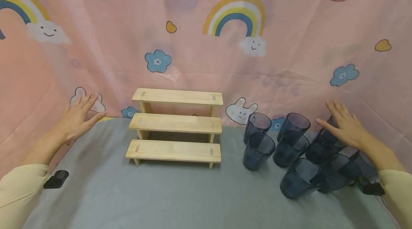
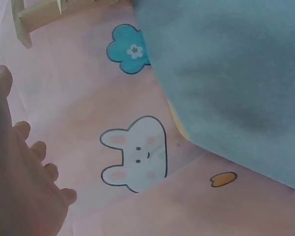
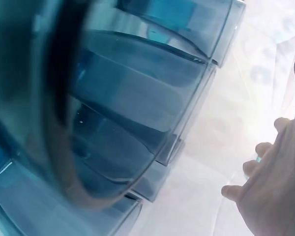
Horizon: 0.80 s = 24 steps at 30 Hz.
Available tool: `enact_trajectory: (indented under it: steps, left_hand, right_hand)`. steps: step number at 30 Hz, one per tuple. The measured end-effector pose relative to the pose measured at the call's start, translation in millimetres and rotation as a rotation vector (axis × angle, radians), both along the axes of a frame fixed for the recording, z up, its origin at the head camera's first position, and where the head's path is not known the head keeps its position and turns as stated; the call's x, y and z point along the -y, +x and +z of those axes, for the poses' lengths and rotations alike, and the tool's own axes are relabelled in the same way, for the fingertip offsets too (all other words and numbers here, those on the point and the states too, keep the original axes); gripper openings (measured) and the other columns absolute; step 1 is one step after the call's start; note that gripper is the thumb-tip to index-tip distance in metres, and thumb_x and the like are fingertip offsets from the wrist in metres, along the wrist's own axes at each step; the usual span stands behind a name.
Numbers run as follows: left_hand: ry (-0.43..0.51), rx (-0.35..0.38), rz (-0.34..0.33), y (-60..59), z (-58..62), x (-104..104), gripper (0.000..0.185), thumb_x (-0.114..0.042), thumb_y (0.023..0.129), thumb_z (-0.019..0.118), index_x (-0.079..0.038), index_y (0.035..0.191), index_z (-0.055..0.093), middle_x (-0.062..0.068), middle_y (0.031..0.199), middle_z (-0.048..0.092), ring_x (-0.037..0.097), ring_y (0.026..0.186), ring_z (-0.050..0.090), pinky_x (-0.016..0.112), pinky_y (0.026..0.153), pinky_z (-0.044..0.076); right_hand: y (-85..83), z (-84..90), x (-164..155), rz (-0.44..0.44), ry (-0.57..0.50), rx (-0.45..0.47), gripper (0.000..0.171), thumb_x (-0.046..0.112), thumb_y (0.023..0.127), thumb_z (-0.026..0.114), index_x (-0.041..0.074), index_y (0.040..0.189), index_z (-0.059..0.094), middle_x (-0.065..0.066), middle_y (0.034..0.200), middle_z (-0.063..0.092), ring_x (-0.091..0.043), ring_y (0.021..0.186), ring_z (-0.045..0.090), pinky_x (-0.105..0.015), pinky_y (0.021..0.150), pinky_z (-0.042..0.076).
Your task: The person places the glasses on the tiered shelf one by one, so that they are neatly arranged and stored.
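Observation:
My left hand hovers at the left of the table with its fingers spread and holds nothing. In the left wrist view that hand has only the patterned cloth and the table corner before it. My right hand, fingers extended and thumb out, is held above several dark blue tumblers at the right. Nothing is in its grasp. A three-step wooden stand is in the middle, its steps bare. The right wrist view shows tumblers close to the camera, to the left of the right hand.
The tumblers stand in a tight group on the grey tabletop, two of them nearest the stand. A pink curtain with rainbows, rabbits and flowers hangs close behind and along the sides.

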<state>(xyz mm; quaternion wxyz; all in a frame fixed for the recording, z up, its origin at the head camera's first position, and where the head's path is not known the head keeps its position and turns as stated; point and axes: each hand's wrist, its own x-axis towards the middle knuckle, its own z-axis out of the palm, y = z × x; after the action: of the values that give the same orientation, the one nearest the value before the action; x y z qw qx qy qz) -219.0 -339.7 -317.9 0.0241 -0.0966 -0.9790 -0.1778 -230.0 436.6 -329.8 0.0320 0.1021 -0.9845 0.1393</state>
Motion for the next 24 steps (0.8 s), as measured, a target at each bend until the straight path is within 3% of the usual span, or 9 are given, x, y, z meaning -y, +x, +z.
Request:
enact_trajectory:
  steps: [9, 16, 20, 24]
  left_hand:
    - [0.077, 0.058, -0.066, 1.3, -3.4, -11, 0.073, -0.041, 0.106, 0.038, 0.000, 0.156, 0.004, 0.032, 0.157, 0.003, 0.055, 0.141, -0.004, 0.072, 0.111, -0.002]
    - [0.158, 0.166, -0.001, 10.0, -13.3, -24, 0.080, -0.053, 0.103, 0.038, -0.010, 0.158, -0.001, 0.031, 0.157, 0.008, 0.057, 0.138, 0.015, 0.077, 0.101, 0.021]
    - [0.312, 0.194, -0.022, 17.7, -28.2, -27, 0.079, -0.047, 0.104, 0.042, -0.005, 0.158, 0.002, 0.034, 0.155, 0.016, 0.058, 0.134, 0.025, 0.072, 0.100, 0.032]
    - [0.490, 0.239, -0.029, 21.2, -51.7, -40, 0.075, -0.040, 0.105, 0.045, 0.004, 0.155, 0.010, 0.037, 0.149, 0.026, 0.053, 0.130, 0.038, 0.056, 0.096, 0.049]
  right_hand:
    - [13.7, 9.6, -6, 0.012, -0.109, 0.025, 0.080, 0.037, 0.103, 0.045, 0.005, 0.157, -0.005, -0.032, 0.156, -0.012, -0.054, 0.141, -0.010, -0.079, 0.103, -0.003]
    - [34.1, 9.1, -12, -0.024, -0.136, 0.011, 0.080, 0.035, 0.103, 0.046, 0.003, 0.156, -0.005, -0.030, 0.157, -0.011, -0.055, 0.141, -0.008, -0.079, 0.103, -0.003]
    - [42.0, 8.8, -13, -0.044, -0.147, -0.013, 0.085, 0.034, 0.101, 0.050, 0.007, 0.157, -0.008, -0.030, 0.158, -0.007, -0.056, 0.140, -0.003, -0.077, 0.105, 0.000]
    - [53.0, 9.6, -16, -0.084, -0.138, -0.057, 0.088, 0.034, 0.099, 0.055, 0.006, 0.157, -0.005, -0.033, 0.157, -0.002, -0.058, 0.139, 0.002, -0.078, 0.104, 0.004]
